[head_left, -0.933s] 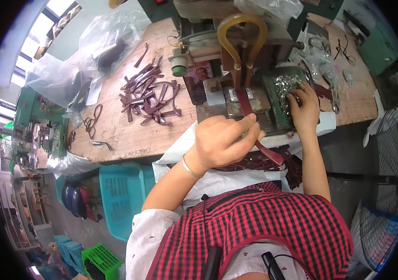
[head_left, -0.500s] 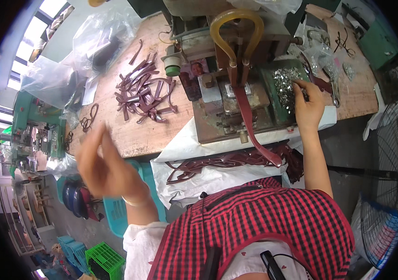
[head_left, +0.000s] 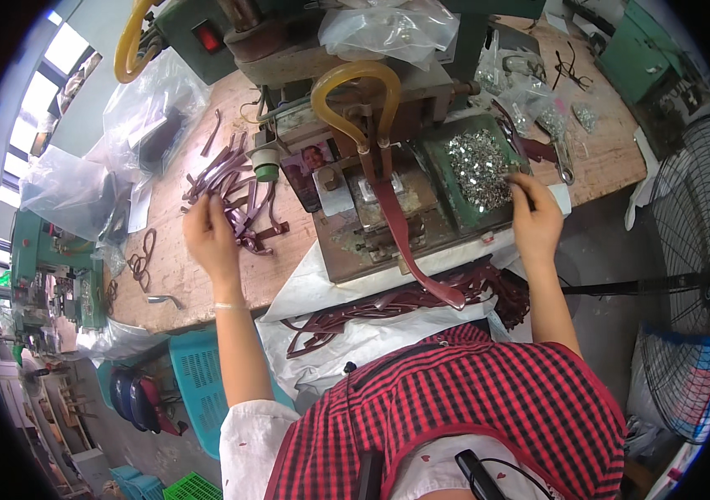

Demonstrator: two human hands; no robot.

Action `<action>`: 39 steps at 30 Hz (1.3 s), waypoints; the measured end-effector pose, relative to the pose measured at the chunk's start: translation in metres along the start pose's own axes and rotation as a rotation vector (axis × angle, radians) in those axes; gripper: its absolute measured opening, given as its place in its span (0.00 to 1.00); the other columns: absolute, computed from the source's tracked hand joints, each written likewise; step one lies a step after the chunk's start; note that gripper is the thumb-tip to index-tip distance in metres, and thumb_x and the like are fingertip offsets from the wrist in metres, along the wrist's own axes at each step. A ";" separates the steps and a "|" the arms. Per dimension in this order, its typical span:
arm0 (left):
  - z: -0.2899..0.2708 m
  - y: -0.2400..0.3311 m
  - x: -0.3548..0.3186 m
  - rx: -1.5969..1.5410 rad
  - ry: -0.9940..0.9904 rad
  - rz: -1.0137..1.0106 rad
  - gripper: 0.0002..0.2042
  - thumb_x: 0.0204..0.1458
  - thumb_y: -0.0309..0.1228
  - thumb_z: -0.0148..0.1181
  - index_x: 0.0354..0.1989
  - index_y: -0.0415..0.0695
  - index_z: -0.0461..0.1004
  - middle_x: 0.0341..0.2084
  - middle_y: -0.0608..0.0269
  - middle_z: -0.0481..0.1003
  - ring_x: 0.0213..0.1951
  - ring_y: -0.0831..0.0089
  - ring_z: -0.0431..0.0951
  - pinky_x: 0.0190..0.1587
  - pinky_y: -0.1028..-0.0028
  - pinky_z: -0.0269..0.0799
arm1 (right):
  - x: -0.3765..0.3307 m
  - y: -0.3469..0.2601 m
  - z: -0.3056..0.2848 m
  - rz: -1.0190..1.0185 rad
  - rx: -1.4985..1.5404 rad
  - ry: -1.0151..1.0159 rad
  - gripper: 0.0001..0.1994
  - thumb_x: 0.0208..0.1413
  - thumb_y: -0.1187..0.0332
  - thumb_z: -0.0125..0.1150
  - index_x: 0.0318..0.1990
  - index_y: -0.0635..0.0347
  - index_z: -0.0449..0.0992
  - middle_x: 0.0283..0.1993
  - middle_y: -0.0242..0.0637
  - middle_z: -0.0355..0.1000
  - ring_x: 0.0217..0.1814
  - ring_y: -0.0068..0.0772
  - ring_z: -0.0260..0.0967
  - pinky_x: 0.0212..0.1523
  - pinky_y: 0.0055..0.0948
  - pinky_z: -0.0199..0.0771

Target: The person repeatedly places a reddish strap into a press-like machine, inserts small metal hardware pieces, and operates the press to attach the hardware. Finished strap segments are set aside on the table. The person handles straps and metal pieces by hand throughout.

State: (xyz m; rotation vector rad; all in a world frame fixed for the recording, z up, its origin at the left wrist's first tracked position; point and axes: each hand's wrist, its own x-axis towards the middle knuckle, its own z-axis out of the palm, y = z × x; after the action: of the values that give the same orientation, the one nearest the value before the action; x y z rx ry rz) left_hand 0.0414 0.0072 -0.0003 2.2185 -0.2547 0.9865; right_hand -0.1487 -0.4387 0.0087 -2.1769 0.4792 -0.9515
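Observation:
My left hand is at the near left edge of a heap of maroon glasses temples. Its fingertips are drawn together against the heap; what they hold, if anything, is hidden. Another maroon temple sits in the bench press, its curved tip hanging over the front toward me. To the right, a green tray carries a mound of tiny shiny metal parts. My right hand is over the tray's right edge, thumb and forefinger pinched; anything between them is too small to make out.
More maroon temples lie on white sheeting below the table's front edge. A yellow hose loops above the press. One loose piece lies at the table's left front. Plastic bags stand back left; a fan is at right.
The view has shifted. My left hand has gone from a blurred sweep over the table's left front to the temple heap. My right hand has drawn from the metal parts to the tray's edge.

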 end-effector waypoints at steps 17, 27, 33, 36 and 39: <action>0.001 0.062 -0.044 -0.618 -0.134 -0.376 0.07 0.66 0.29 0.60 0.37 0.38 0.77 0.28 0.71 0.77 0.28 0.86 0.72 0.30 0.83 0.66 | 0.014 -0.127 0.071 0.099 0.752 -0.360 0.17 0.53 0.77 0.66 0.51 0.68 0.73 0.38 0.36 0.80 0.43 0.25 0.77 0.50 0.26 0.73; -0.056 0.204 -0.015 -0.459 -0.011 0.468 0.06 0.65 0.21 0.54 0.44 0.29 0.73 0.37 0.44 0.82 0.37 0.63 0.81 0.41 0.68 0.80 | 0.014 -0.164 0.047 0.267 0.864 -0.425 0.25 0.56 0.78 0.65 0.61 0.71 0.67 0.43 0.37 0.79 0.48 0.24 0.75 0.54 0.25 0.71; -0.026 0.217 -0.030 -0.313 -0.188 0.812 0.11 0.45 0.29 0.76 0.37 0.44 0.83 0.39 0.58 0.83 0.22 0.74 0.73 0.23 0.75 0.65 | -0.001 -0.165 0.026 0.020 0.845 -0.540 0.28 0.61 0.78 0.59 0.68 0.70 0.61 0.57 0.40 0.75 0.64 0.31 0.70 0.65 0.29 0.66; -0.003 0.217 -0.039 -0.338 -0.214 0.841 0.12 0.44 0.25 0.76 0.38 0.43 0.82 0.37 0.57 0.84 0.25 0.71 0.79 0.24 0.75 0.70 | 0.031 -0.103 0.040 -0.277 0.219 -0.355 0.17 0.54 0.72 0.64 0.52 0.60 0.80 0.61 0.53 0.73 0.66 0.54 0.70 0.66 0.44 0.68; 0.006 0.214 -0.037 -0.354 -0.179 0.876 0.12 0.44 0.25 0.77 0.38 0.45 0.82 0.36 0.59 0.84 0.22 0.74 0.77 0.21 0.77 0.67 | 0.028 -0.014 0.047 -0.249 -0.308 -0.171 0.14 0.49 0.68 0.69 0.45 0.57 0.84 0.58 0.51 0.75 0.68 0.54 0.66 0.68 0.46 0.65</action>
State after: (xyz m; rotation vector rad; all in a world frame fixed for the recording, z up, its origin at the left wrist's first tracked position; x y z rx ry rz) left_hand -0.0723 -0.1595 0.0803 1.8484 -1.4483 1.0479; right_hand -0.0943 -0.4237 0.0096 -2.6187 0.2916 -0.8538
